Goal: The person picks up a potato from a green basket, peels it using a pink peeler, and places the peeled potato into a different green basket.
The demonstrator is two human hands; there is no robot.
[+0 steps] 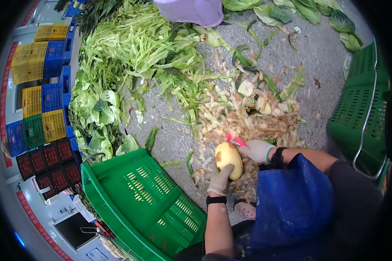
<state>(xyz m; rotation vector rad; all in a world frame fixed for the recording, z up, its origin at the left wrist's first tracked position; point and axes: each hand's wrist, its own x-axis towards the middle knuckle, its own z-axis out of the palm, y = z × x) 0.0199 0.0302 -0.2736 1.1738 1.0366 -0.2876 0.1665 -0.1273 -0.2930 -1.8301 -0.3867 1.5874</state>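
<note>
My left hand (pixel 221 179), in a pale work glove, is wrapped round the lower side of a large, mostly peeled potato (pixel 228 160). A brown patch of skin shows on the potato's left side. My right hand (pixel 258 151), gloved too, grips a peeler with a pink handle (pixel 235 139) at the potato's upper right. The peeler's blade is too small to make out. Beneath both hands lies a heap of brown and cream peelings (pixel 252 119) on the grey floor.
A green crate (pixel 143 204) stands at my left, another green crate (pixel 361 108) at the right. Leaf trimmings (pixel 130 56) pile up ahead on the left, near a purple plastic stool (pixel 191 11). Stacked coloured crates (pixel 43 104) line the far left.
</note>
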